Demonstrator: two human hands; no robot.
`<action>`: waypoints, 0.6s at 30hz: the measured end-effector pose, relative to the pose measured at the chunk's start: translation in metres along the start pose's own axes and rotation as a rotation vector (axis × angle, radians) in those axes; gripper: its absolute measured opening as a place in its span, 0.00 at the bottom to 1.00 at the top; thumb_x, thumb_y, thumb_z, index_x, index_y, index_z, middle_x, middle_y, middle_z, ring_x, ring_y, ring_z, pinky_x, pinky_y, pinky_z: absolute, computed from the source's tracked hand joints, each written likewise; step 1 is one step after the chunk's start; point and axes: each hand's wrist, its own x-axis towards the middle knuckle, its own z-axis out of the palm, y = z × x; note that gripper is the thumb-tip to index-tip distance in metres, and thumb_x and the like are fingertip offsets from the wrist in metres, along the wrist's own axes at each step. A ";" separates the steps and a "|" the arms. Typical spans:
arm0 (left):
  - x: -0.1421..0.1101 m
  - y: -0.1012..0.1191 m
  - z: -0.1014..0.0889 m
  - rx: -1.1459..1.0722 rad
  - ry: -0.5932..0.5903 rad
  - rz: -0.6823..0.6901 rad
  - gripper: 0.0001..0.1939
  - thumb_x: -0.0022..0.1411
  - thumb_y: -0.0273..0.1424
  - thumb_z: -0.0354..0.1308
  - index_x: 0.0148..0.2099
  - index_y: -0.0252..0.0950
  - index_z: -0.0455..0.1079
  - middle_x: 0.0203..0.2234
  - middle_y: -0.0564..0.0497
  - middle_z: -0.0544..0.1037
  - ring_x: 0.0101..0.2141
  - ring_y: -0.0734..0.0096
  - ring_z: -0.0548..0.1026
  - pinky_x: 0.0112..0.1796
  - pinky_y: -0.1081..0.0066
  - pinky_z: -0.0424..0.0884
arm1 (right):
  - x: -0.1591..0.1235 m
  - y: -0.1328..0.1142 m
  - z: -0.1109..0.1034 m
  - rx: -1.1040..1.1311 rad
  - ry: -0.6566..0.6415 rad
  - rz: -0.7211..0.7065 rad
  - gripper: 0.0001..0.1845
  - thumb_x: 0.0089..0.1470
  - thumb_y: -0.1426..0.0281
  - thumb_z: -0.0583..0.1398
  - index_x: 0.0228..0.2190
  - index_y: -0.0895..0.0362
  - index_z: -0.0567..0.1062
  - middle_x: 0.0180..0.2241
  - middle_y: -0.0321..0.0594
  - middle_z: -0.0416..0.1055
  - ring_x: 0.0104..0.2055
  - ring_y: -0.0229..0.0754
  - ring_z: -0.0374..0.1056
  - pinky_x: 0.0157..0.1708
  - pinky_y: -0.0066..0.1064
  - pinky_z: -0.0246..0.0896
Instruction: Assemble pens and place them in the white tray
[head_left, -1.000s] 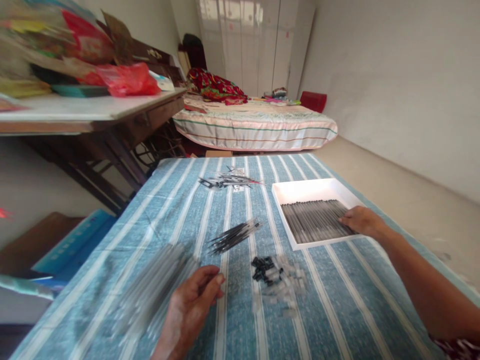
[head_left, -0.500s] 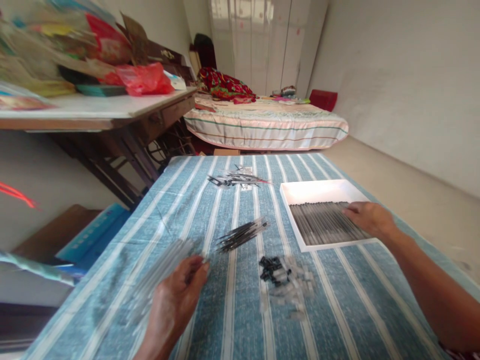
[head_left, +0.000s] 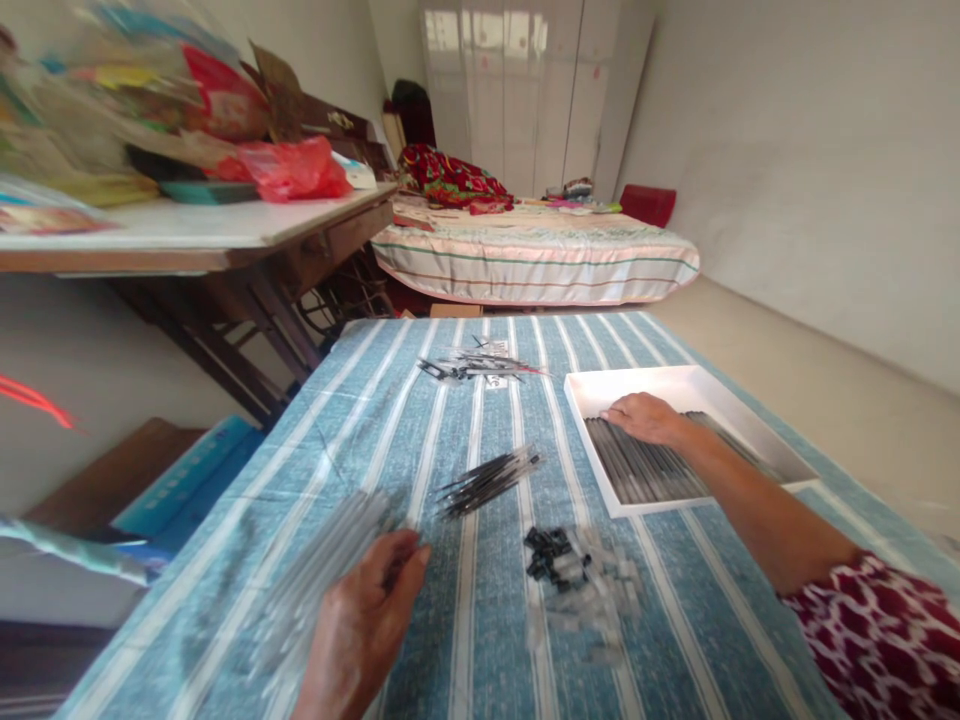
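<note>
A row of dark, slim pen-like sticks (head_left: 645,470) lies side by side in a shallow white box (head_left: 724,390) on the right. My right hand (head_left: 645,418) rests over their far ends at the row's left side, fingers stretched out. My left hand (head_left: 367,605) is closed, fingers curled to the thumb; what they hold, if anything, is hidden. Beside it lies a bundle of translucent grey tubes (head_left: 319,570), blurred. Thin dark refill-like rods (head_left: 491,480) form a pile mid-table. Nearer me are small black caps (head_left: 555,555) and clear small pieces (head_left: 600,590).
More thin black pieces (head_left: 480,367) lie at the far side of the blue striped tablecloth (head_left: 442,440). On the left stands a white-topped desk (head_left: 300,215) with bags. A bed (head_left: 540,265) is beyond the table, and a blue box (head_left: 187,480) sits low at left.
My right hand has slid left across the row, from its right part to its left end. My left hand has stayed almost in place.
</note>
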 end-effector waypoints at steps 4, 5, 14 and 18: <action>-0.001 0.004 -0.001 -0.006 0.001 0.003 0.15 0.52 0.43 0.56 0.38 0.40 0.72 0.28 0.52 0.80 0.28 0.63 0.79 0.29 0.74 0.73 | -0.002 0.000 0.000 -0.035 -0.017 0.000 0.22 0.59 0.59 0.48 0.30 0.56 0.78 0.36 0.45 0.76 0.39 0.45 0.70 0.37 0.29 0.57; -0.001 0.005 -0.002 -0.008 0.003 0.003 0.15 0.52 0.43 0.56 0.38 0.40 0.72 0.28 0.52 0.80 0.28 0.63 0.79 0.30 0.73 0.74 | -0.002 0.000 0.000 -0.040 -0.020 0.000 0.22 0.59 0.60 0.49 0.30 0.56 0.78 0.36 0.45 0.76 0.39 0.45 0.70 0.37 0.29 0.57; 0.000 0.000 -0.014 -0.014 0.069 -0.065 0.20 0.55 0.45 0.52 0.39 0.34 0.70 0.26 0.48 0.79 0.27 0.62 0.78 0.28 0.70 0.73 | -0.005 0.005 0.007 -0.018 -0.024 -0.034 0.17 0.57 0.63 0.51 0.30 0.53 0.78 0.35 0.41 0.77 0.39 0.45 0.69 0.37 0.30 0.57; 0.000 0.001 -0.023 -0.017 0.141 -0.120 0.18 0.55 0.44 0.53 0.39 0.34 0.70 0.26 0.49 0.79 0.27 0.64 0.78 0.29 0.71 0.73 | -0.007 0.011 0.016 0.026 0.062 0.000 0.15 0.55 0.61 0.54 0.28 0.51 0.78 0.32 0.38 0.77 0.37 0.45 0.70 0.36 0.30 0.58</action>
